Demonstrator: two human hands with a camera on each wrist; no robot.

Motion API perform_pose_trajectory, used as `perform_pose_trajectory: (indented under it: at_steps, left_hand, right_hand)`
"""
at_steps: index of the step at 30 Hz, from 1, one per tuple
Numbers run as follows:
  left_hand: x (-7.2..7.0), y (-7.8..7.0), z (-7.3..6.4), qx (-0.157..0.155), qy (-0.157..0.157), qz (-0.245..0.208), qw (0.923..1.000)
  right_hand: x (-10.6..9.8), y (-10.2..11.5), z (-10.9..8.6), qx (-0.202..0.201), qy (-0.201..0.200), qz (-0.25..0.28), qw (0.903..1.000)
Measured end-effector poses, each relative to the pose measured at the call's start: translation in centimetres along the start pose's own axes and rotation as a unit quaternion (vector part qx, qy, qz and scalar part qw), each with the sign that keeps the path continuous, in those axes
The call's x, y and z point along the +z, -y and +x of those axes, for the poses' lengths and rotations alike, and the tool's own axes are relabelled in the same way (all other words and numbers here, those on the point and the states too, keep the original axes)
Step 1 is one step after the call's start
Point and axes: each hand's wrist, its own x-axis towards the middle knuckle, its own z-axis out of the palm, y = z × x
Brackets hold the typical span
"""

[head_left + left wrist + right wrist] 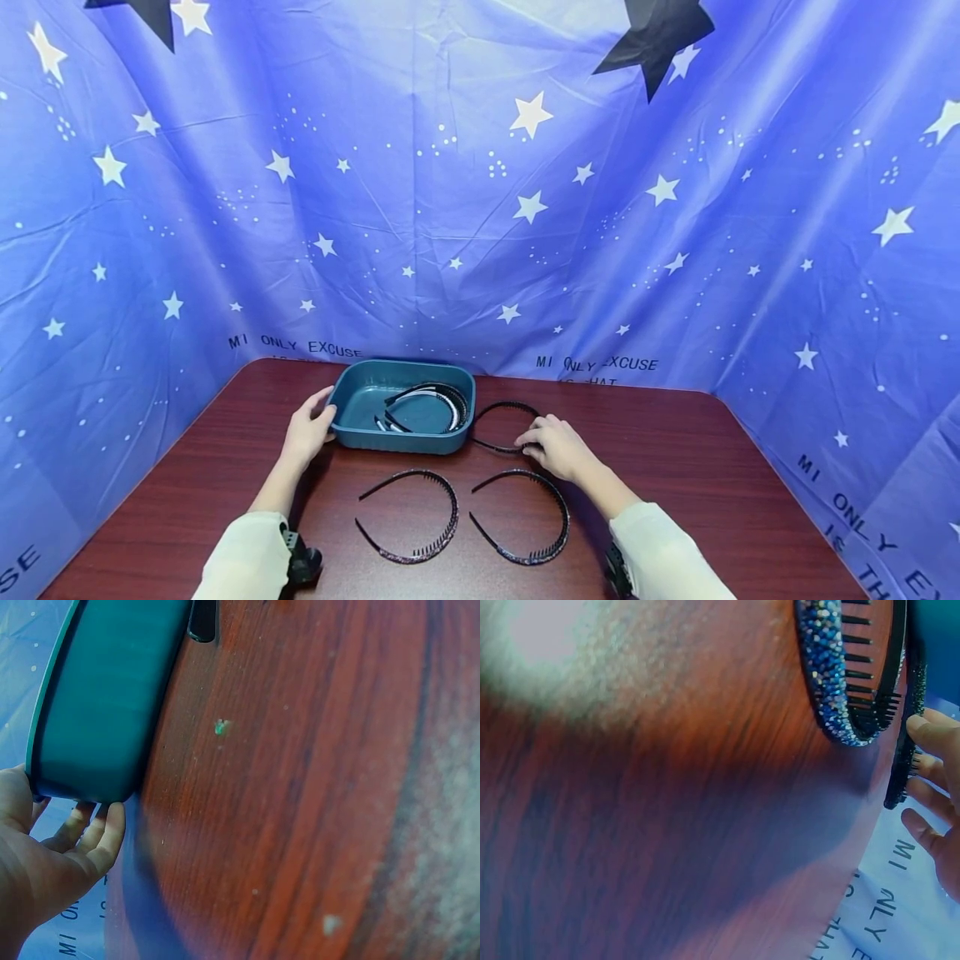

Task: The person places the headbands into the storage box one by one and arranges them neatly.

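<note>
so the teal bin [397, 442] was sitting by the back edge of the table [660, 450], closer to the back left corner than the back right one. the left hand [306, 432] had hold of its left end, thumb up at the rim and the other fingers bent in against the lower side, so a pretty snug grip. the right hand [558, 450] was over on the other side of the bin, pinching the near right part of a black headband [508, 404], thumb on one side and fingers on the other, barely any gap. that headband's free ends pointed at the bin's right wall; couldn't tell if they touched it, or if the band was lifted at all. inside the bin a few headbands [457, 407], black ones plus a whitish one, were bunched up at the right end. two glittery ones lay flat out front, the left headband [455, 510] and the right headband [565, 518], side by side and apart, tips facing the table's left edge. a blue starry cloth [450, 217] hung behind the back edge.
</note>
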Motion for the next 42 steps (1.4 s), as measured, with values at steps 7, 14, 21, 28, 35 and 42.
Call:
perform_pose_trajectory:
  at_steps: [7,14,21,28,35,42]
  left_hand:
    - [0.0,0.0,0.0,0.001,0.001,-0.001,1.0000]
    - [0.0,0.0,-0.1,-0.003,0.003,0.001,1.0000]
    - [0.0,0.0,-0.1,-0.004,0.001,0.004,1.0000]
    - [0.0,-0.1,-0.2,-0.001,0.000,0.009,1.0000]
    - [0.0,-0.1,-0.2,-0.001,0.000,0.010,0.9999]
    - [0.0,0.0,-0.1,0.000,0.000,0.011,0.9999]
  right_hand:
    - [-0.3,0.1,-0.1,-0.006,-0.031,-0.006,0.9995]
    - [-0.8,-0.1,-0.4,-0.010,-0.055,-0.006,0.9984]
    - [-0.8,-0.7,-0.6,-0.013,-0.082,-0.013,0.9965]
    - [-1.6,-0.7,-1.0,0.005,-0.073,-0.017,0.9972]
    - [-2.1,-0.9,-1.3,0.007,-0.073,-0.015,0.9972]
    - [-2.6,-1.1,-1.5,0.002,-0.086,-0.016,0.9961]
